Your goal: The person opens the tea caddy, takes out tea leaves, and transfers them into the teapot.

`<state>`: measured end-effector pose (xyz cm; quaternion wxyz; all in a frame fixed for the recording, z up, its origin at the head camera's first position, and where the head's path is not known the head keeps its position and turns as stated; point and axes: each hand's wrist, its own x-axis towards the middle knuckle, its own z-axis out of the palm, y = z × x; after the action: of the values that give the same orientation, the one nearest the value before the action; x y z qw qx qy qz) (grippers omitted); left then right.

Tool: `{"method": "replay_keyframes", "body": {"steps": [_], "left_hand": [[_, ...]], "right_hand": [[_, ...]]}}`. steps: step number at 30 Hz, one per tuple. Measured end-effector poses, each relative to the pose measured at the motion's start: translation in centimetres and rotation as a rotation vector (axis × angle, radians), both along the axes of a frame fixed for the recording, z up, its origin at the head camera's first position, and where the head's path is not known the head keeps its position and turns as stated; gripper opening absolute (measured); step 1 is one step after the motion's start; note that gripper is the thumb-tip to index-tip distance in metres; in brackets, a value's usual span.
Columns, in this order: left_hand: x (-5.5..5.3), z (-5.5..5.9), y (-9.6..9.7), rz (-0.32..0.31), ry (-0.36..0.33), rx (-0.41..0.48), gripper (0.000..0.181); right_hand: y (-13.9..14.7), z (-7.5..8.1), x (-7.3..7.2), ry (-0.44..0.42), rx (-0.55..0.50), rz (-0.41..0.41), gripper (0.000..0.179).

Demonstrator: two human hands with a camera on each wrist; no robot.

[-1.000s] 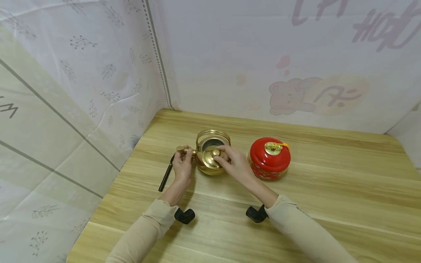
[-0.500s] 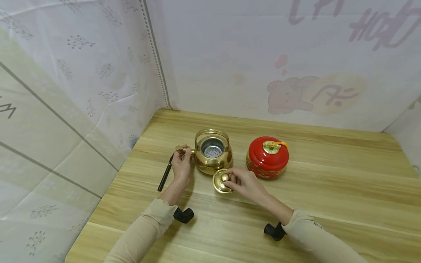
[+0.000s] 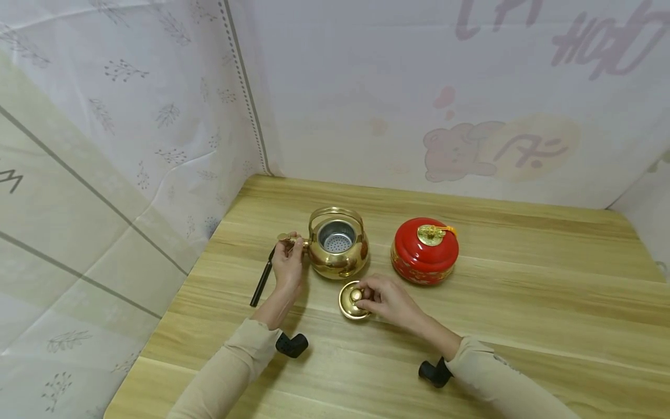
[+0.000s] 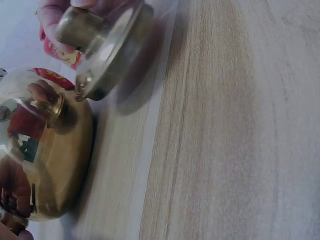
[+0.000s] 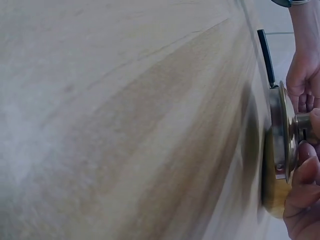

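A shiny brass teapot (image 3: 337, 265) with an arched top handle stands on the wooden table, its mouth uncovered and a perforated metal strainer (image 3: 337, 243) visible inside. My left hand (image 3: 288, 269) grips the brass stem jutting from the pot's left side; the fingers cover part of it. In front of the pot, my right hand (image 3: 391, 299) pinches the knob of the round brass lid (image 3: 347, 302). The right wrist view has the lid (image 5: 277, 120) close over the tabletop, its shadow beside it. In the left wrist view the lid (image 4: 117, 52) overlaps the area beside the pot (image 4: 65, 165).
A red lidded jar (image 3: 425, 253) with a gold medallion and yellow tassel sits right of the teapot. A thin black-handled tool (image 3: 262, 284) lies by my left hand. Patterned cloth (image 3: 340, 105) hangs behind the table (image 3: 523, 291) and along its left side.
My right hand has lifted the lid off the teapot and carried it toward the front edge, baring the strainer. My left hand has kept its grip on the stem.
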<state>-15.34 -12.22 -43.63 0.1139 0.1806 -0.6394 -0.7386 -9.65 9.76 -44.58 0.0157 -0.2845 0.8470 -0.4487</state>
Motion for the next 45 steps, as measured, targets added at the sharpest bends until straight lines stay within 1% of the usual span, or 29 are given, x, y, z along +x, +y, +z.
{"method": "replay_keyframes", "body": {"steps": [5, 10, 13, 17, 23, 28, 33, 37, 39, 41, 45], "left_hand": [[0.0, -0.1, 0.0, -0.007, 0.008, 0.007, 0.03], [-0.1, -0.1, -0.1, -0.014, 0.006, 0.017, 0.033], [0.0, -0.1, -0.1, -0.022, 0.004, 0.019, 0.034], [0.0, 0.0, -0.1, -0.031, 0.004, 0.014, 0.035], [0.0, 0.1, 0.1, -0.028, 0.011, 0.016, 0.035], [0.0, 0.0, 0.0, -0.022, -0.01, 0.013, 0.037], [0.1, 0.0, -0.3, -0.013, -0.02, 0.05, 0.04], [0.3, 0.2, -0.5, -0.004, -0.029, 0.082, 0.04], [0.6, 0.3, -0.6, 0.003, -0.046, 0.085, 0.04], [0.8, 0.4, -0.9, 0.013, -0.057, 0.098, 0.043], [1.7, 0.5, -1.6, 0.024, -0.056, 0.142, 0.048]], "right_hand": [[0.1, -0.4, 0.0, -0.056, 0.016, 0.001, 0.02], [0.2, -0.5, 0.0, -0.08, 0.036, 0.025, 0.02], [0.2, -0.7, 0.0, -0.076, 0.055, 0.039, 0.02], [0.2, -1.0, 0.1, -0.05, 0.075, 0.048, 0.02], [0.2, -1.1, 0.1, -0.037, 0.07, 0.054, 0.02], [0.4, -0.9, 0.1, -0.074, 0.083, 0.069, 0.027], [0.7, -0.4, 0.2, -0.12, 0.105, 0.054, 0.032], [1.2, 0.2, 0.4, -0.127, 0.109, 0.035, 0.032], [1.5, 0.5, 0.4, -0.105, 0.097, 0.033, 0.032], [1.9, 0.9, 0.4, -0.058, 0.086, 0.027, 0.031], [3.2, 1.9, 0.1, 0.033, 0.056, -0.007, 0.029]]}}
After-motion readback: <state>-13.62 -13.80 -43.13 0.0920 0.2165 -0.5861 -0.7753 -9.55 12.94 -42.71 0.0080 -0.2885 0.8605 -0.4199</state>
